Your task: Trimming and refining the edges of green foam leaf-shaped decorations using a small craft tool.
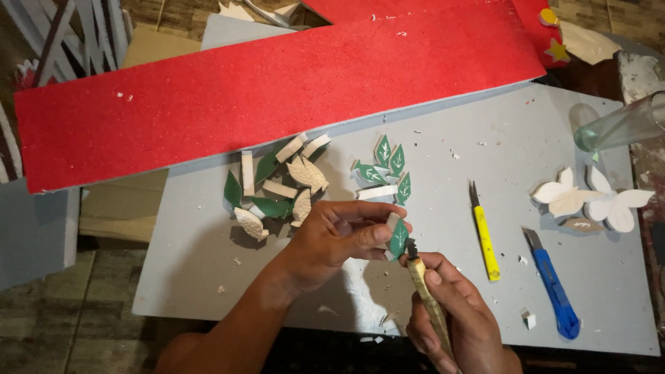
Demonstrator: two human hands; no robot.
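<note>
A: The green leaf piece [398,239] sits pinched in the left hand [339,239], thumb on one side and fingertips on the other; it is held above the grey board [443,277], near the board's front middle.

B: And the right hand [454,315]?

A: Its fingers are wrapped tight round a slim wooden-handled carving tool [426,294]; the dark tip points up and touches the lower edge of the leaf piece.

B: What lies about them?

A: Just beyond the left hand, a heap of cut leaves [273,187], some green side up, some pale side up; to the right of that, a smaller cluster of green leaves with white veins [383,167], and one pale strip [377,192] lying across it.

B: Other tools?

A: A yellow-handled craft knife [484,235] lies on the board to the right of the hands; a blue utility cutter [554,287] is further right, apart from it; both lie untouched.

B: And beyond those?

A: Pale flower-shaped cutouts [592,199] near the board's right edge; a clear glass vessel [620,125] behind them, tilted; a long red foam sheet [277,90] runs across the back, overlapping the board's far edge; small white scraps are scattered over the grey surface.
</note>
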